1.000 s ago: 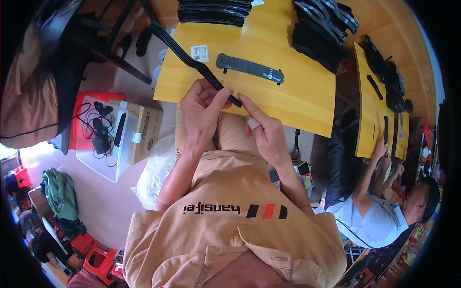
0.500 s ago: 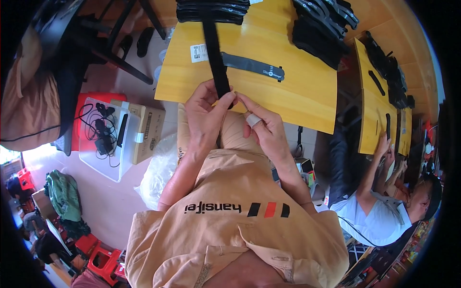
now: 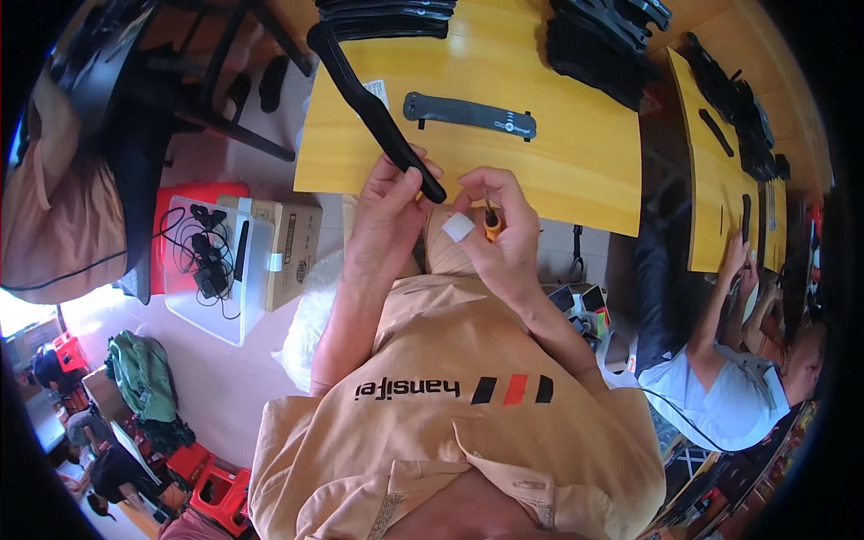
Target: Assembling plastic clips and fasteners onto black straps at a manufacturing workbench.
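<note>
My left hand (image 3: 382, 220) is closed on a long black fabric strap (image 3: 373, 112), pinching it near its rounded lower end. The rest of the strap slants up and left over the table edge. My right hand (image 3: 508, 238), just right of that end and apart from it, has its fingers curled round a small tool with an orange-yellow handle (image 3: 491, 227). The tool's thin tip is mostly hidden by the fingers. White tape wraps the right thumb. Beyond both hands a dark grey band (image 3: 472, 115) with white print and small side tabs lies on the yellow table (image 3: 576, 171).
Black bands are stacked (image 3: 387, 20) at the far edge, with another pile (image 3: 598, 72) at the far right. A clear plastic bin (image 3: 202, 306) of cables stands left, beside a cardboard box (image 3: 292, 256). At right, a person in a light shirt (image 3: 711, 396) works at another table.
The strap has swung from nearly upright to slanting left, its lower end now showing. My right hand has drawn away from it, and the orange-handled tool has come into view.
</note>
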Action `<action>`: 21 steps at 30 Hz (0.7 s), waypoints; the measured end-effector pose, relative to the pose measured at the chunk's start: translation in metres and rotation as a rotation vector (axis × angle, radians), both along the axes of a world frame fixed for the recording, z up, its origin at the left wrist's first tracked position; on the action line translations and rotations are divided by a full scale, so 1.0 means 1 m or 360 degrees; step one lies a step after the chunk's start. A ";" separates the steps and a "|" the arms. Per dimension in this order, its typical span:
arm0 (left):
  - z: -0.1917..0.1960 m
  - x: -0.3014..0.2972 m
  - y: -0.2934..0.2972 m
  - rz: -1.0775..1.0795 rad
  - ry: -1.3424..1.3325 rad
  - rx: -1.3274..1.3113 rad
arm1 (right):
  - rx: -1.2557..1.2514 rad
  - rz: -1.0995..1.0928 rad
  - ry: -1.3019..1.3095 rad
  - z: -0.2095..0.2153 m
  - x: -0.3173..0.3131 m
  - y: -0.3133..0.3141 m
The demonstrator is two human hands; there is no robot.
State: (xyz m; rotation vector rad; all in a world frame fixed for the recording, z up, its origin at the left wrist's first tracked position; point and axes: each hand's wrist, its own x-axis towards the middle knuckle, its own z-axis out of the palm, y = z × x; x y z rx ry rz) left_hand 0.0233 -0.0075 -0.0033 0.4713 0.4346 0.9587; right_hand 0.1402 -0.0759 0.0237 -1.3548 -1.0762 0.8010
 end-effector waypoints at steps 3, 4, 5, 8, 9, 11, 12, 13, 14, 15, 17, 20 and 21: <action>0.002 0.003 -0.004 -0.0116 -0.0114 -0.0013 | 0.0041 -0.0010 0.0039 -0.005 -0.002 0.004; 0.002 0.003 -0.004 -0.0122 -0.0115 -0.0013 | 0.0132 -0.0066 -0.0220 -0.007 0.000 0.003; 0.002 0.003 -0.004 -0.0062 0.0030 0.0044 | 0.0222 -0.0120 -0.0479 -0.010 0.002 0.003; 0.006 0.002 -0.006 0.0025 0.0344 0.0117 | 0.0503 -0.0222 -0.0765 -0.018 0.002 0.007; 0.007 0.001 -0.007 0.0052 0.0510 0.0134 | 0.0500 -0.0222 -0.0764 -0.016 0.003 0.006; 0.006 -0.003 -0.004 0.0067 0.0484 0.0096 | 0.0265 0.0033 -0.0608 -0.009 0.007 0.005; 0.006 -0.005 -0.003 0.0076 0.0454 0.0058 | 0.0267 0.0039 -0.0605 -0.009 0.010 0.005; 0.006 -0.007 -0.002 0.0077 0.0458 0.0057 | 0.0114 0.0129 -0.0280 -0.009 0.015 0.004; 0.007 -0.008 -0.001 0.0044 0.0401 0.0015 | -0.0039 0.0217 0.0044 -0.010 0.018 0.002; 0.007 -0.010 0.000 0.0011 0.0344 -0.0026 | -0.0040 0.0217 0.0048 -0.008 0.020 0.000; 0.007 -0.011 0.000 -0.0003 0.0299 -0.0056 | -0.0260 0.0308 0.0105 0.000 0.022 -0.005; 0.010 -0.011 0.000 -0.0020 0.0229 -0.0107 | -0.0334 0.0404 0.0253 0.015 0.019 -0.006; 0.011 -0.010 0.000 -0.0020 0.0207 -0.0129 | -0.0335 0.0402 0.0253 0.017 0.019 -0.006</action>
